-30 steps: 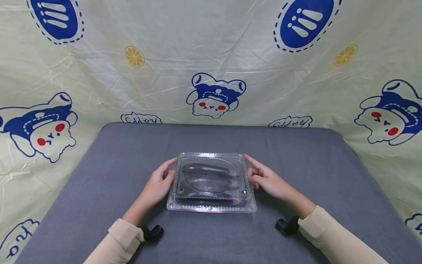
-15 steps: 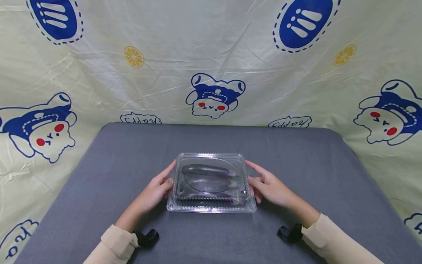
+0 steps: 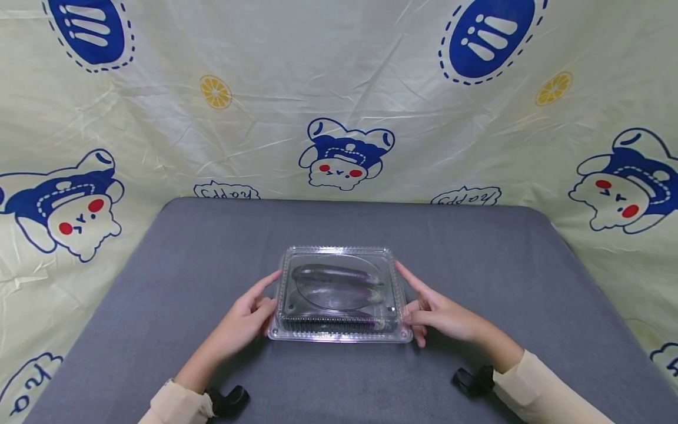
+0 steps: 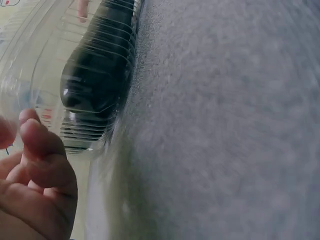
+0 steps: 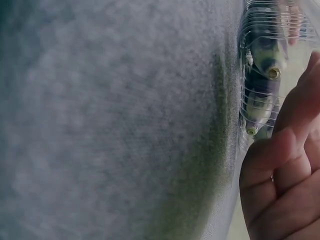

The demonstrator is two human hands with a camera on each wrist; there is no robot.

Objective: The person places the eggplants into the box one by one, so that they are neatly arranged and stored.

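A clear plastic clamshell container sits with its lid down on the grey cloth. Dark purple eggplants lie inside it. At the container's left edge, my left hand pinches the rim between thumb and curled fingers, its index finger stretched along the side. On the opposite edge my right hand holds the rim the same way, index finger pointing toward the far corner. The left wrist view shows the rounded end of an eggplant through the ribbed wall. Pale green stem ends show in the right wrist view.
Grey cloth covers the table around the container. Behind it hangs a pale sheet printed with blue cartoon figures and orange slices. A black wrist camera is strapped at the left sleeve, another black camera at the right.
Both hands have slid along the container's side edges toward the near corners. The container and the eggplants inside have stayed in place.
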